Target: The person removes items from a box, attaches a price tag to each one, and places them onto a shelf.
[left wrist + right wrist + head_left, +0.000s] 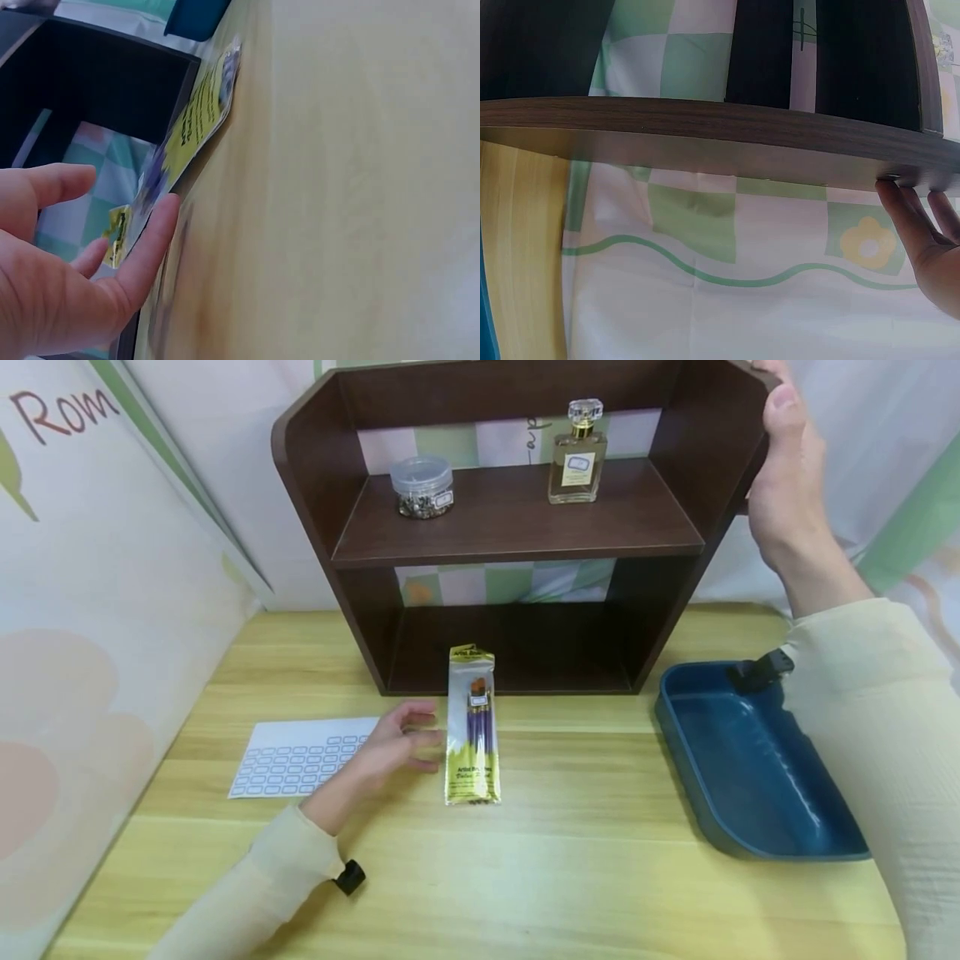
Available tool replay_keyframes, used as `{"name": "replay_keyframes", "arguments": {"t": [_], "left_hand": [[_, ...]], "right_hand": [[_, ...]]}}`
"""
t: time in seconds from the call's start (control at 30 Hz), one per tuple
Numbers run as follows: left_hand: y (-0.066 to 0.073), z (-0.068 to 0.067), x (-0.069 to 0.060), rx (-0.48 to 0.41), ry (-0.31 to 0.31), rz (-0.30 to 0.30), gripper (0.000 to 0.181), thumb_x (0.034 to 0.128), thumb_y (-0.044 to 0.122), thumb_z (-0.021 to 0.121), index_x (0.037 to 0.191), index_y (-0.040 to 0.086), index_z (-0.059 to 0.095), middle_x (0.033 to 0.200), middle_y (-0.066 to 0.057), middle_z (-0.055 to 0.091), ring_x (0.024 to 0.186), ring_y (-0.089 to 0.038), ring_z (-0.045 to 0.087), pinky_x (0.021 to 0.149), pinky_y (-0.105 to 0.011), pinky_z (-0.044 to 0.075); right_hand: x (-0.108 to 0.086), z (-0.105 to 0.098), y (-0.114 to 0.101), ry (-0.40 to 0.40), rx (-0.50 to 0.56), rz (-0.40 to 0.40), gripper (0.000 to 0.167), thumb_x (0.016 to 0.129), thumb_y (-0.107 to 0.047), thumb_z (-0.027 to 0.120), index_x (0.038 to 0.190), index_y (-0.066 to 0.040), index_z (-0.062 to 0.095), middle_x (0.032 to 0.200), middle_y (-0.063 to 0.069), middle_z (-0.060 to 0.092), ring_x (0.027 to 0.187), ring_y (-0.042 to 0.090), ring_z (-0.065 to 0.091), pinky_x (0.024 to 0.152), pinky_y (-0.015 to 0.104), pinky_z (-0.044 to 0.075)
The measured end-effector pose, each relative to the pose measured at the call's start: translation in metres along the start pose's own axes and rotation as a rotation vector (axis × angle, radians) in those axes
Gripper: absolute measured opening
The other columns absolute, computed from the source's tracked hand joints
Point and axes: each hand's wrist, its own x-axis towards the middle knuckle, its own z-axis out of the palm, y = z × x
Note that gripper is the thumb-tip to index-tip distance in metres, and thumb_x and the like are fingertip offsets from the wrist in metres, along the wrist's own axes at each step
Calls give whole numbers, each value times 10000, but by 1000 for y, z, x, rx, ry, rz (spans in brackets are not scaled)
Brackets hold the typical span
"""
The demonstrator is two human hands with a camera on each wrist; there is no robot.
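Note:
A clear and yellow pack of artist brushes (472, 727) with purple handles lies at the front of the dark brown shelf (517, 539), its top end over the bottom board's front edge. Just beside the pack is my left hand (392, 745), fingers loosely spread with nothing between them; the left wrist view shows its fingertips (171, 202) close to the pack, contact unclear. My right hand (795, 485) touches the outer face of the shelf's right side panel near the top. Extended fingers (904, 206) meet that panel in the right wrist view.
On the upper board stand a lidded clear jar (422, 487) and a perfume bottle (578, 456). A sheet of blue-bordered labels (300, 760) lies on the wooden table (525, 877) at the left. At the right is a blue tray (757, 777), partly covered by the right sleeve.

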Motion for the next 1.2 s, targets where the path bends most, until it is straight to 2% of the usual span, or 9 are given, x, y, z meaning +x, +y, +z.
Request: {"name": "replay_keyframes", "arguments": {"t": [0.17, 0.3, 0.53, 0.8, 1.03, 1.2], "left_hand": [[-3, 6, -10, 1, -2, -37, 628, 906, -11, 682, 1462, -7, 391, 1429, -256, 422, 1140, -408, 582, 779, -467, 608], [-3, 12, -17, 20, -22, -62, 667, 890, -25, 700, 1473, 8, 378, 1402, -258, 455, 1089, -384, 621, 778, -465, 608], [-7, 13, -21, 120, -58, -42, 585, 876, -20, 724, 1400, -13, 465, 1298, -255, 510, 968, -313, 650, 771, -426, 613], [-8, 14, -20, 240, -100, -15, 441, 869, 3, 735, 1280, -50, 584, 1217, -199, 581, 891, -264, 658, 751, -373, 614], [-8, 14, -16, 247, -116, -30, 396, 888, 3, 705, 1268, -57, 610, 1083, -170, 614, 850, -253, 651, 741, -370, 612], [-9, 14, -15, 199, -65, -40, 371, 883, -24, 699, 1249, -47, 638, 1075, -168, 623, 839, -252, 651, 739, -370, 613]], "right_hand": [[-1, -3, -2, -5, -106, 26, 399, 1089, -403, 299, 1413, -425, 531, 1287, 9, 553, 1077, 154, 507, 796, 303, 430], [-2, -4, -3, -5, -140, 32, 400, 1090, -408, 290, 1413, -459, 520, 1279, 3, 553, 1066, 155, 508, 778, 289, 446], [0, -4, -3, -4, -137, 62, 392, 1086, -422, 295, 1408, -470, 514, 1269, -12, 546, 1054, 146, 504, 788, 297, 416], [-2, -3, 0, 5, -134, -7, 392, 1068, -394, 326, 1394, -460, 533, 1228, -2, 561, 1027, 151, 516, 776, 292, 413], [-1, -2, 1, 10, -139, -4, 395, 1075, -391, 314, 1401, -457, 527, 1249, -11, 554, 1045, 145, 511, 789, 292, 413], [-2, -2, 1, 11, -125, -33, 392, 1075, -381, 319, 1393, -440, 542, 1252, -1, 558, 1049, 151, 514, 790, 292, 415]]}}
